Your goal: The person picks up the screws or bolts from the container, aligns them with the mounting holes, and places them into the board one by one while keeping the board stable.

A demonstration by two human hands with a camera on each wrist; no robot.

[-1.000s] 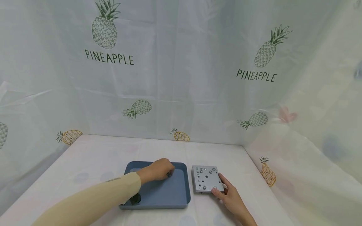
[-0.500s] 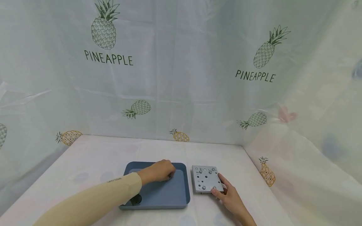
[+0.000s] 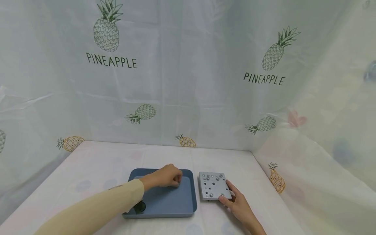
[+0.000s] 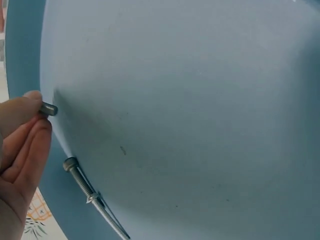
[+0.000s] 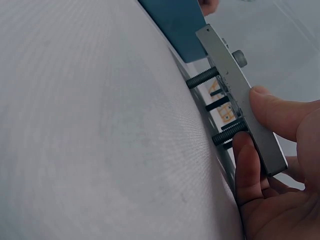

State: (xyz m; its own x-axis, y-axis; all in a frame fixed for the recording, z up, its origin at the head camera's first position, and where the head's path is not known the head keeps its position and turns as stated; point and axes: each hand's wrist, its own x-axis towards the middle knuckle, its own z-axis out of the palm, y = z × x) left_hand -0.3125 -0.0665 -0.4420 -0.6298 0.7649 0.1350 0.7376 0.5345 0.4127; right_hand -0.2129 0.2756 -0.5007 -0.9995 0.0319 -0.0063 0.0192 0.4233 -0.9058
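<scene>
My left hand (image 3: 167,176) is over the right half of a blue tray (image 3: 173,212). Thumb and fingertips pinch a small cylindrical metal piece (image 4: 49,108); its other end is hidden in the fingers. A threaded bolt (image 4: 82,180) with a round head lies along the tray's edge in the left wrist view; a shiny bit partway along it is unclear. Right of the tray, my right hand (image 3: 239,205) grips the near right corner of a silver metal plate (image 3: 215,187), thumb on top and fingers beneath. Screws (image 5: 230,132) pass through the plate, their threaded ends projecting below.
A pale patterned cloth (image 3: 111,163) covers the table under the tray and plate. Behind and beside it hangs a curtain (image 3: 188,81) printed with pineapples. A black device (image 3: 139,207) sits at the left wrist, above the tray's near left corner.
My left hand rises slightly and shifts a little, with the fingertips still together. The right hand and the metal plate stay in place.
</scene>
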